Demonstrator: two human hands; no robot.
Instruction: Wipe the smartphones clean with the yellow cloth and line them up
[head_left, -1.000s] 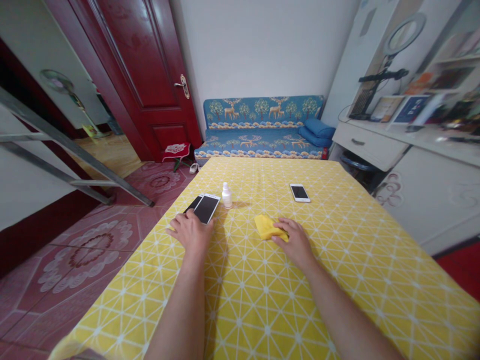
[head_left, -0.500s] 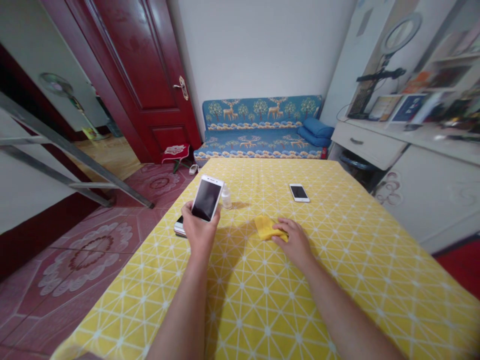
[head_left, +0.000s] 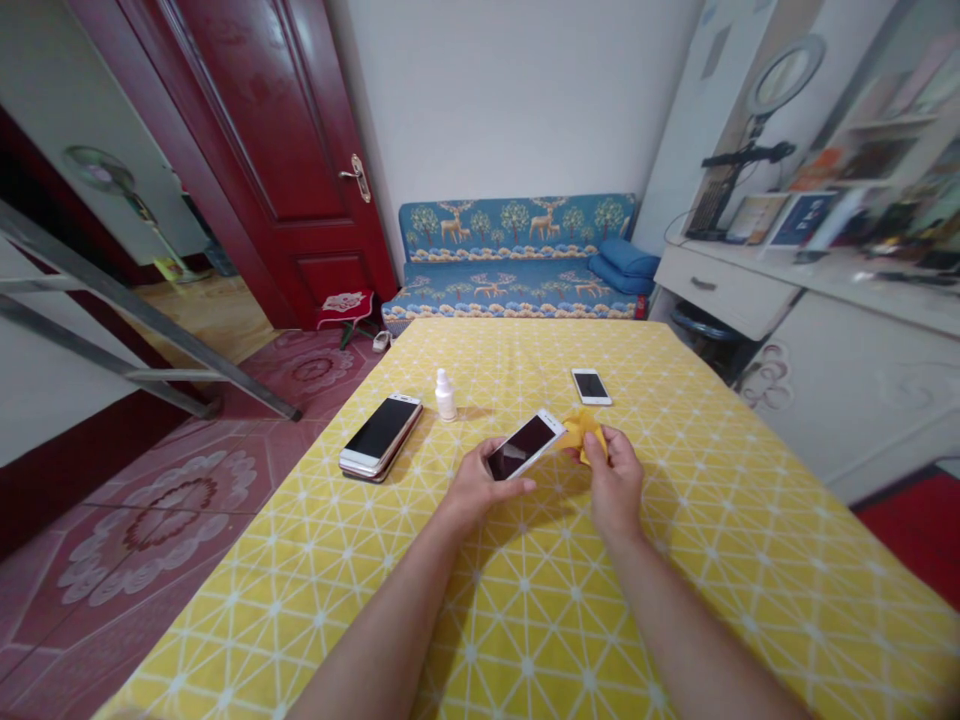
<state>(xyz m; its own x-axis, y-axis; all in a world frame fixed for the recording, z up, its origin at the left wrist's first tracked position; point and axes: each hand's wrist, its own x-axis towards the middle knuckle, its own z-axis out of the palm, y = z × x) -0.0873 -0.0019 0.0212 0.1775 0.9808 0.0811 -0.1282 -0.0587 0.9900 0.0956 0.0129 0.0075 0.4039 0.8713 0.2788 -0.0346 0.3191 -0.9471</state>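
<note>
A white smartphone (head_left: 523, 447) with a dark screen is gripped by its lower end in my left hand (head_left: 480, 484), tilted with its top toward the right. My right hand (head_left: 617, 484) pinches a crumpled yellow cloth (head_left: 583, 432) between thumb and fingers, just off the phone's top end. To the left lies a stack of phones (head_left: 381, 436), the top one white-framed with a black screen. A small white bottle (head_left: 445, 396) stands upright beside that stack. Farther back on the right, another white phone (head_left: 592, 386) rests face up.
A yellow tablecloth with white lines covers the table (head_left: 525, 620). Beyond it stands a blue patterned sofa (head_left: 517, 275). A white cabinet (head_left: 862, 380) is on the right, a metal ladder (head_left: 150, 320) and a red stool (head_left: 346, 304) on the left.
My left hand has brought the phone rightward and down from near the stack, which now shows fully. My right hand has lifted the yellow cloth off the table toward the phone.
</note>
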